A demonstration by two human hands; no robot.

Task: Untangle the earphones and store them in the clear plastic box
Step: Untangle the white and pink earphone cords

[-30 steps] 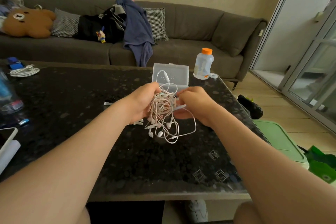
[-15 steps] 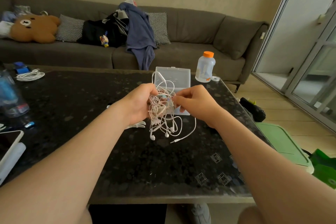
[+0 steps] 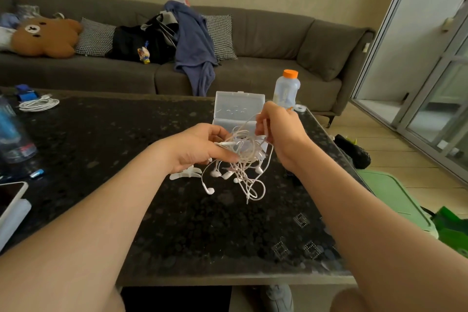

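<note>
A tangled bundle of white earphones [image 3: 241, 159] hangs above the dark table between my two hands. My left hand [image 3: 200, 147] holds the left side of the tangle, with a straight white piece across its fingers. My right hand [image 3: 279, 129] is raised a little higher and pinches a cable at the top right of the bundle. Several earbuds and a plug dangle below, close to the tabletop. The clear plastic box [image 3: 239, 109] stands open just behind the hands, its lid upright; its lower half is partly hidden by the earphones.
A bottle with an orange cap [image 3: 287, 90] stands right of the box near the black table's [image 3: 177, 223] far edge. A coiled white cable [image 3: 38, 104], a blue bottle [image 3: 12, 137] and a tablet [image 3: 11, 197] lie at the left. A white clip [image 3: 186, 173] lies under my left hand.
My right hand has risen and moved right, pulling a cable up out of the tangle. My left hand has turned flatter, and the bundle hangs more spread out.
</note>
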